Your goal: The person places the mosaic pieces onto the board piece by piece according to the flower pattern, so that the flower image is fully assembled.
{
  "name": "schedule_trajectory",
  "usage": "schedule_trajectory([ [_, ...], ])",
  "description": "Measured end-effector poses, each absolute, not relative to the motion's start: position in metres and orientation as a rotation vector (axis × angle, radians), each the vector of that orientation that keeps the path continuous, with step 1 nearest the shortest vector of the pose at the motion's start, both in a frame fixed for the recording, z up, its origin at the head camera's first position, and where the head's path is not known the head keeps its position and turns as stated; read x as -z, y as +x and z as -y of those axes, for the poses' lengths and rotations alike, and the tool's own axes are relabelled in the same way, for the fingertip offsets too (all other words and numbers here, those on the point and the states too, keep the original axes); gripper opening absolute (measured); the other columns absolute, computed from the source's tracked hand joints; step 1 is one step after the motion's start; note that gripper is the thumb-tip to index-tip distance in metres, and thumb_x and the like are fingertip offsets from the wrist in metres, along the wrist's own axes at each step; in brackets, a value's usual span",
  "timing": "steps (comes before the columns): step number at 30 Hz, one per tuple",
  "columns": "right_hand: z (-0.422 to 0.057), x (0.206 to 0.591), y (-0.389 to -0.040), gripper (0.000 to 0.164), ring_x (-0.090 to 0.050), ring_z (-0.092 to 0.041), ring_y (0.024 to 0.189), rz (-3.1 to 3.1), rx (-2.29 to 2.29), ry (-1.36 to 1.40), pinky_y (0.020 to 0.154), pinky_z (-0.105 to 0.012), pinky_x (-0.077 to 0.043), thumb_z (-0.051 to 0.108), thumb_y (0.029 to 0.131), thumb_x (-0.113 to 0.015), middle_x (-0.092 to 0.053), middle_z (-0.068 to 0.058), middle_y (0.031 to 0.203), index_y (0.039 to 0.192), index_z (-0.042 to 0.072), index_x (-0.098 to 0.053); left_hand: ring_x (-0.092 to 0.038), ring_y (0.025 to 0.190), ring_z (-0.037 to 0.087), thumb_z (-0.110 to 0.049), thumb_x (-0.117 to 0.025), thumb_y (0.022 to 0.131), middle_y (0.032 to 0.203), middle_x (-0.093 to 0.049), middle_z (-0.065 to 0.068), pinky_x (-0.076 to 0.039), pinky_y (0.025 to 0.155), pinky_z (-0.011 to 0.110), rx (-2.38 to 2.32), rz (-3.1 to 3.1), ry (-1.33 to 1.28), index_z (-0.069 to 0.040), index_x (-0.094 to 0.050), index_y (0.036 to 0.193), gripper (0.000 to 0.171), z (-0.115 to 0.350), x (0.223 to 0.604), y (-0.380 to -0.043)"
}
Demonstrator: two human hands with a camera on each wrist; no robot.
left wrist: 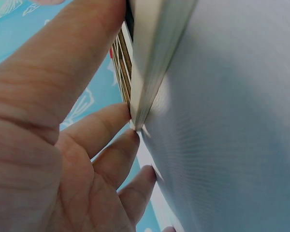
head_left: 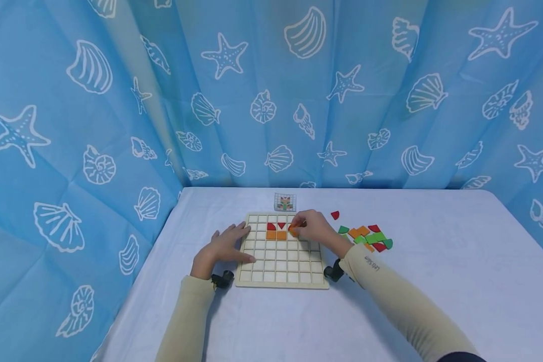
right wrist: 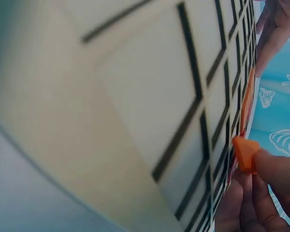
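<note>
A pale wooden grid board (head_left: 270, 275) lies on the table between both hands. My left hand (head_left: 226, 245) rests along its left edge with fingers spread; in the left wrist view the thumb and fingertips touch the board's side (left wrist: 147, 63). My right hand (head_left: 314, 227) pinches an orange tile (right wrist: 246, 154) between thumb and fingers, close over the board's upper part. Just left of it, two orange square tiles (head_left: 281, 235) sit side by side in cells. Above them are a red quarter-round tile (head_left: 271, 227) and a red triangle (head_left: 281, 225). Another red tile is partly hidden by the right fingertips.
Behind the board lies a small card with a coloured grid picture (head_left: 285, 202). Right of the board is a loose pile of green, orange and red tiles (head_left: 375, 237), with one red tile (head_left: 335, 215) apart from it. A blue shell-print curtain (head_left: 262, 136) hangs behind the table.
</note>
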State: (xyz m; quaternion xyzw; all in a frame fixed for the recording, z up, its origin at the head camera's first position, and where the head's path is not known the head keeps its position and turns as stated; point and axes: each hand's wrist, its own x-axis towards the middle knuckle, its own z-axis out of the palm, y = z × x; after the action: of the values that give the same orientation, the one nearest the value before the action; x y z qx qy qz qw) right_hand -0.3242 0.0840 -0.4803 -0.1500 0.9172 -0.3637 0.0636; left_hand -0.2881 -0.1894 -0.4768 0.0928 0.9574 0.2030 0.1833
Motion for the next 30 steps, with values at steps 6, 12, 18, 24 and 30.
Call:
schedule_trajectory([
  [6,-0.0821,0.4834,-0.3224,0.006,-0.062,-0.017,0.086,-2.776,1.130,-0.401,0.076,-0.033,-0.053,0.016,0.088,-0.075,-0.070,0.000,0.090,0.089,0.011,-0.072,-0.011,0.154,0.031,-0.051,-0.080,0.076,0.166,-0.020,0.003,-0.003,0.121,0.065,-0.564,-2.704,0.279,-0.020,-0.032,0.156,0.098,0.1889,0.4767,-0.2885],
  [12,-0.0825,0.4828,-0.3214,0.005,-0.059,-0.015,0.078,-2.790,1.032,-0.423,0.072,-0.029,-0.051,0.014,0.088,-0.073,-0.069,-0.001,0.084,0.085,0.011,-0.072,-0.011,0.155,0.031,-0.051,-0.081,0.076,0.166,-0.021,0.003,-0.003,0.121,0.064,-0.555,-2.704,0.278,-0.020,-0.032,0.156,0.099,0.1887,0.4764,-0.2886],
  [18,-0.0859,0.4819,-0.3202,0.005,-0.061,-0.015,0.082,-2.732,1.015,-0.449,0.081,-0.033,-0.056,0.014,0.087,-0.075,-0.071,-0.002,0.088,0.090,0.010,-0.074,-0.011,0.155,0.031,-0.052,-0.081,0.075,0.166,-0.020,0.003,-0.002,0.121,0.064,-0.552,-2.697,0.265,-0.020,-0.032,0.156,0.099,0.1884,0.4758,-0.2888],
  [24,-0.0869,0.4840,-0.3226,0.010,-0.061,-0.015,0.083,-2.705,0.987,-0.445,0.081,-0.033,-0.056,0.014,0.087,-0.076,-0.070,-0.002,0.091,0.095,0.009,-0.073,-0.011,0.155,0.031,-0.052,-0.081,0.075,0.166,-0.021,0.003,-0.003,0.121,0.065,-0.556,-2.697,0.264,-0.020,-0.032,0.156,0.099,0.1896,0.4780,-0.2900],
  [30,-0.0870,0.4858,-0.3223,0.007,-0.058,-0.016,0.082,-2.699,0.978,-0.450,0.079,-0.031,-0.054,0.014,0.087,-0.075,-0.067,-0.002,0.088,0.092,0.010,-0.072,-0.010,0.155,0.030,-0.052,-0.081,0.075,0.166,-0.021,0.003,-0.002,0.121,0.064,-0.569,-2.702,0.265,-0.020,-0.032,0.156,0.099,0.1900,0.4795,-0.2902],
])
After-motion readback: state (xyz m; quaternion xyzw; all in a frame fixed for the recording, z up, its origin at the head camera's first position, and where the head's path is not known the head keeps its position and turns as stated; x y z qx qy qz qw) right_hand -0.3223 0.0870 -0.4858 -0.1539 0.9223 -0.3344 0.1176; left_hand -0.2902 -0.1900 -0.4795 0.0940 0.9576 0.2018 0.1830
